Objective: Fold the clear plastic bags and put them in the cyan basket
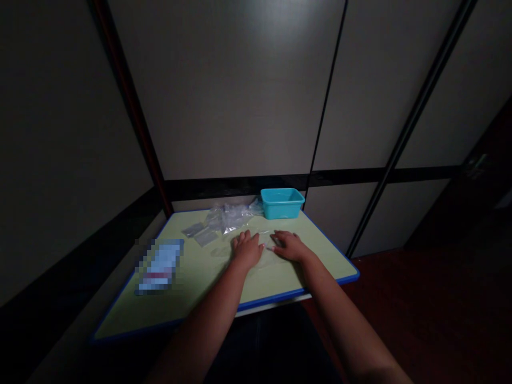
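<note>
A clear plastic bag (264, 259) lies flat on the pale yellow-green table, its outline faint against the top. My left hand (248, 249) rests on its left side, fingers stretched out and pointing away from me. On the right side, my right hand (288, 246) lies with its fingers spread toward the left. Both palms face down, and a small gap separates the two hands. Beyond my left hand is a crumpled heap of clear plastic bags (232, 216). Two flat, folded clear packets, a nearer packet (206, 237) and a farther packet (193, 230), lie left of that heap.
A turquoise plastic basin (282, 209) stands at the table's back right. At the left edge lies a blurred-out blue and white item (160, 265). The table (200, 288) has a blue rim and stands against grey panelled doors (240, 106).
</note>
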Tool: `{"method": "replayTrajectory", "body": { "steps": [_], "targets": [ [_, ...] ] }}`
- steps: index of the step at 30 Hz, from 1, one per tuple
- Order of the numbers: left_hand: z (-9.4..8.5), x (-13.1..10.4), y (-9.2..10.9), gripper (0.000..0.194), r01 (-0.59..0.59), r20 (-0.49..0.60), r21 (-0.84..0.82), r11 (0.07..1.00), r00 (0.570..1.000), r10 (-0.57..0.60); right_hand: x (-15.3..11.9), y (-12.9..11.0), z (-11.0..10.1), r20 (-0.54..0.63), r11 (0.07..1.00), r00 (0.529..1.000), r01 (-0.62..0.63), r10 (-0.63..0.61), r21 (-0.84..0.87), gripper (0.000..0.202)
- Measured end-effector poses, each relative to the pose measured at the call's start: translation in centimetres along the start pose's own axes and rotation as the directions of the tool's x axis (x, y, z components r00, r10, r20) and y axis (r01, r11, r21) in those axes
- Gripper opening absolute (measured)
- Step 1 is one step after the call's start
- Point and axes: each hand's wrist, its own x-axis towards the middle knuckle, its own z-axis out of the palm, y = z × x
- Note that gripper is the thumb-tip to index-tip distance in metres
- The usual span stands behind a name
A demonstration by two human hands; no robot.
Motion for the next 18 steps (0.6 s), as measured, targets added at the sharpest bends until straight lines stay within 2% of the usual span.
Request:
{"method": "replayTrajectory", "body": {
  "steps": [3,6,9,14,18],
  "targets": [
    [-0.46,0.19,0.15,0.035,-0.037,-0.126,-0.026,0.999,0.991,0.034,0.12,-0.11,-0.34,-0.126,0.999,0.992,0.029,-0.026,0.018,0.039],
    [-0.78,0.37,0.26,0.026,-0.099,-0.106,-0.03,0.995,0.99,0.095,0.38,-0.09,-0.57,-0.198,0.996,0.978,0.073,-0.06,0.058,0.028],
    [-0.64,0.44,0.23,0.023,-0.144,-0.016,-0.017,0.989,0.989,0.144,0.63,-0.07,-0.43,-0.158,0.991,0.984,0.094,-0.079,0.095,0.022],
    [-0.29,0.28,-0.01,0.022,-0.144,0.003,-0.013,0.99,0.99,0.144,0.83,-0.02,0.07,-0.062,0.981,0.987,0.153,-0.147,0.119,0.017],
    [-0.34,0.1,-0.09,0.029,-0.116,0.008,-0.01,0.993,0.993,0.116,0.72,0.33,0.25,-0.024,0.988,0.993,0.118,-0.116,0.1,0.033]
  ]
}}
